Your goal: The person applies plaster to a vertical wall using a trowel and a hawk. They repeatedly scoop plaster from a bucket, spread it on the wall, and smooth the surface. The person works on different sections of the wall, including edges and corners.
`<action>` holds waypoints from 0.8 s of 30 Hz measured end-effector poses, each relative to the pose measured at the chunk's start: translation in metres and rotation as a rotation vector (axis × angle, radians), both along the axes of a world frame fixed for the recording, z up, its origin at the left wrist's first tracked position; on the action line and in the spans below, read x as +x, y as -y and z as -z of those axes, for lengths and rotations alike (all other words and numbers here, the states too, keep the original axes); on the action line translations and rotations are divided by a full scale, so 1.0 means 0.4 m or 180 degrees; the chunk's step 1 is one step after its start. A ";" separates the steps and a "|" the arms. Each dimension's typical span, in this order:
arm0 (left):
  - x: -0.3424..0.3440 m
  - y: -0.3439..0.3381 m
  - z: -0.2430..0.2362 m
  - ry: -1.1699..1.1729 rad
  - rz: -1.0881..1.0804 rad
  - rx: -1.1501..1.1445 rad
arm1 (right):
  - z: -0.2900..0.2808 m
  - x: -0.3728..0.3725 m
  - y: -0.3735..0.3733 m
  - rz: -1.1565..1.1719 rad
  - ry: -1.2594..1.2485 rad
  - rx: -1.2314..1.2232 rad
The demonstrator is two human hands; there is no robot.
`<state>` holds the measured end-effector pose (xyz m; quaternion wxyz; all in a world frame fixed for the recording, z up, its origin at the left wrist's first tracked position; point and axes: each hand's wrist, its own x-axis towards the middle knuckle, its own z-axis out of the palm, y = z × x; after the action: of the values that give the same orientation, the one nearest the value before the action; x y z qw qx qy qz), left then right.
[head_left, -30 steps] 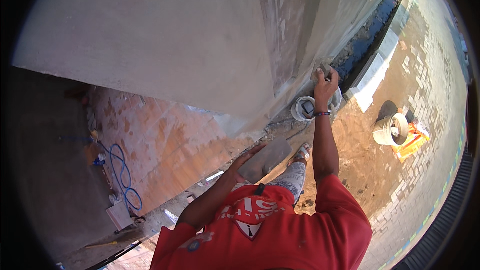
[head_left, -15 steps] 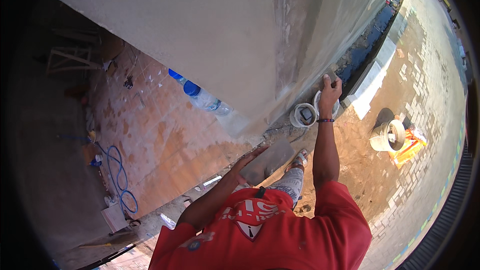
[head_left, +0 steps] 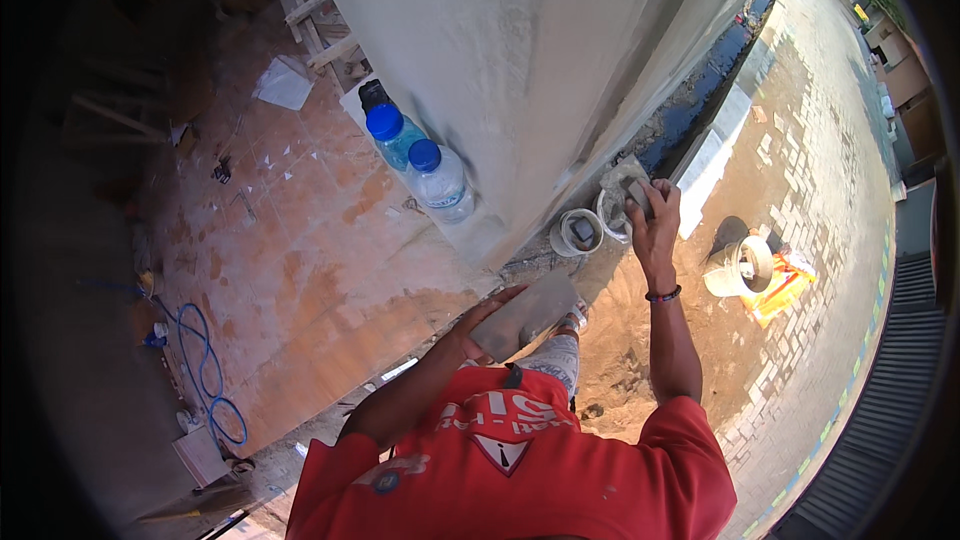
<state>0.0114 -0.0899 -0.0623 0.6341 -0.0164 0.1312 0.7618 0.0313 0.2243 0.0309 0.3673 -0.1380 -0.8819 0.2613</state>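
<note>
My left hand (head_left: pixel 486 316) grips a flat, grey rectangular plastering board (head_left: pixel 532 314) by its left edge, in front of my body. In my right hand (head_left: pixel 657 230) is a small flat grey piece (head_left: pixel 637 192), its exact kind unclear. That hand is over a white bucket (head_left: pixel 608 224) with lumpy grey material in it. Close beside it stands another white bucket (head_left: pixel 577 236) with a dark squarish object inside. The plastered grey wall (head_left: pixel 500 70) rises just beyond both hands.
Two blue-capped plastic bottles (head_left: pixel 440 185) stand on a ledge by the wall. A dark water-filled gutter (head_left: pixel 690 105) runs along its right side. Farther right sit a cream bucket (head_left: pixel 728 275) and an orange-white sack (head_left: pixel 785 290). A blue hose (head_left: pixel 205 360) lies left.
My right hand has come back from near the gutter to over the bucket, and the piece in it is tilted differently. The view has shifted, uncovering more of both bottles. My left hand still holds the board.
</note>
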 end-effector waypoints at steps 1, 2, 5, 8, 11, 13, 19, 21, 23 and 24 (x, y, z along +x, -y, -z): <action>-0.010 0.005 0.005 0.0016 0.0015 0.0154 | -0.050 0.011 -0.007 -0.0101 0.0519 -0.0032; -0.007 0.008 0.007 0.0044 0.0028 0.0320 | -0.089 0.019 -0.032 -0.0250 0.0536 0.0966; 0.001 0.003 0.015 0.0176 -0.0073 0.0354 | -0.203 -0.001 -0.041 -0.0664 0.1119 0.1706; 0.025 -0.037 0.064 0.0020 -0.0284 0.0526 | -0.242 -0.050 -0.058 -0.1096 0.1441 0.2562; 0.045 -0.068 0.026 -0.0030 -0.0366 0.0441 | -0.252 -0.105 -0.053 -0.1567 0.2027 0.3097; 0.070 -0.085 0.021 -0.0057 -0.0510 0.0489 | -0.245 -0.135 -0.046 -0.1865 0.2116 0.3440; 0.141 -0.147 0.043 0.0550 -0.1043 0.0922 | -0.195 -0.193 -0.047 -0.2534 0.1983 0.4220; 0.151 -0.152 0.037 0.0764 -0.1114 0.0859 | -0.191 -0.210 -0.042 -0.2598 0.1993 0.4420; 0.156 -0.168 0.044 0.0825 -0.1287 0.0877 | -0.192 -0.230 -0.038 -0.2661 0.1887 0.4628; 0.155 -0.176 0.047 0.0849 -0.1369 0.0890 | -0.195 -0.243 -0.035 -0.2695 0.1773 0.4733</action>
<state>0.0735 -0.0195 -0.0811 0.4658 -0.0563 -0.0662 0.8806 -0.0660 0.2385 0.1088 0.0077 0.4135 -0.8574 -0.3063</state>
